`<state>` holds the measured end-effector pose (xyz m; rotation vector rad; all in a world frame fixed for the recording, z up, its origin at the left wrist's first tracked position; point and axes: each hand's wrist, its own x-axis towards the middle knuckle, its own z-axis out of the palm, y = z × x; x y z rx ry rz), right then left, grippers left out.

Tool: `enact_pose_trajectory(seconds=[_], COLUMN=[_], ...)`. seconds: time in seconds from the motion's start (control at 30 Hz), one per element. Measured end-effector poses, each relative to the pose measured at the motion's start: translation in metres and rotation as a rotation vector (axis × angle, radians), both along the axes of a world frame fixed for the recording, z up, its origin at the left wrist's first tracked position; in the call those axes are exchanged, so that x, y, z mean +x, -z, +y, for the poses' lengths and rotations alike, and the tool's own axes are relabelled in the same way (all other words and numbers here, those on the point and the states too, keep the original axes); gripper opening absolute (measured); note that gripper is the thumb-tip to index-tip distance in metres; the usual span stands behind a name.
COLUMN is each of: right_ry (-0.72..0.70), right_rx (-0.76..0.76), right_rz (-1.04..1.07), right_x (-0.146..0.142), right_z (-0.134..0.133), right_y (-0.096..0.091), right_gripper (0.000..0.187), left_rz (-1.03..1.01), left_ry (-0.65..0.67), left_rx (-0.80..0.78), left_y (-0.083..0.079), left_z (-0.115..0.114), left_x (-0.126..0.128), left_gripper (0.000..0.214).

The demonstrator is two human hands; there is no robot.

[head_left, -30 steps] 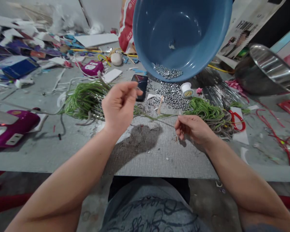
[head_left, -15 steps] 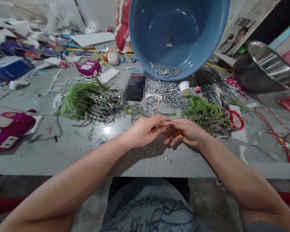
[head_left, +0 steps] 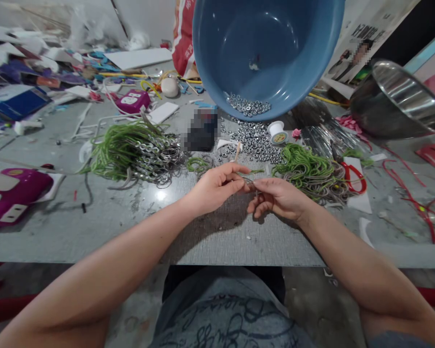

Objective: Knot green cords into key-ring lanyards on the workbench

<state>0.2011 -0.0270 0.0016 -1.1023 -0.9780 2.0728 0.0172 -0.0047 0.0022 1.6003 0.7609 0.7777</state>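
Blue plastic basin (head_left: pixel 239 43): head view; round, smooth, glossy, tilted toward the person.
Silvery beads (head_left: pixel 253 140): small, shiny, many ring-shaped; scattered just in front of the basin, others gathered inside against its lower wall.
Thin cord (head_left: pixel 249 180): slender strand at the meeting fingertips, in front of the basin; its ends are hidden.
Left hand (head_left: pixel 219 188): bare, in front of the basin; thumb and forefinger pinching the thin cord.
Right hand (head_left: pixel 281 197): bare, in front of the basin; thumb pressed to forefinger on the thin cord, remaining fingers loosely curled, slightly apart.
Beaded cord bundle (head_left: pixel 114 152): green and grey, one end thick with silvery pieces; left of and in front of the basin.
Loose cord heap (head_left: pixel 304 166): green and grey, tangled; in front of the basin, to its right.
White spool (head_left: pixel 275 128): just in front of the basin; pale label with yellow, lettering too small to read.
Steel bowl (head_left: pixel 369 108): polished, tilted; right of the basin.
Bag (head_left: pixel 183 36): red, white characters, partly cut off, unreadable; beside the basin's left wall.
Poster (head_left: pixel 369 34): right of the basin; dark capitals, not surely legible.
Shirt (head_left: pixel 224 314): grey cloth, dark script too distorted to read; well apart from the basin.
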Motion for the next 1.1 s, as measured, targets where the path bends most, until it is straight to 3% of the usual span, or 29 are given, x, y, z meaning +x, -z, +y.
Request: enact_pose_trajectory(seconds=[0.4,0.5,0.63,0.7,0.77,0.83,0.93,1.03,1.1], right_ry=[-0.045,-0.051,-0.159,-0.227,-0.242,-0.168,0.091,0.352,0.449], right_rx=[0.024,0.072,0.178,0.244,0.294,0.335,0.432,0.453,0.418], right_rz=[-0.045,-0.071,-0.145,-0.181,-0.218,-0.266,-0.28,-0.184,-0.128], right_x=[0.003,0.001,-0.001,-0.001,-0.001,0.0,0.004,0.009,0.014], right_z=[-0.001,-0.005,-0.012,-0.014,-0.015,-0.013,-0.008,-0.001,0.003], right_y=[0.002,0.0,-0.003,-0.004,-0.004,-0.005,-0.007,-0.012,-0.018], right_gripper=[0.027,0.033,0.038,0.042,0.044,0.043,0.041,0.04,0.04], left_rz=[0.096,0.211,0.303,0.32,0.354,0.394,0.404,0.323,0.257], left_ry=[-0.064,-0.079,0.018,0.125,0.182,0.174,0.132,0.055,-0.005], left_rx=[0.106,0.275,0.682,0.748,0.718,0.653,0.516,0.399,0.326], left_y=[0.003,0.003,-0.004,-0.006,-0.007,-0.007,-0.011,-0.02,-0.024], left_z=[0.002,0.001,-0.003,-0.005,-0.005,-0.003,0.003,0.009,0.014], left_x=[0.0,-0.001,-0.004,-0.004,-0.004,-0.005,-0.009,-0.016,-0.021], left_gripper=[0.027,0.032,0.054,0.059,0.053,0.04,0.023,0.022,0.025])
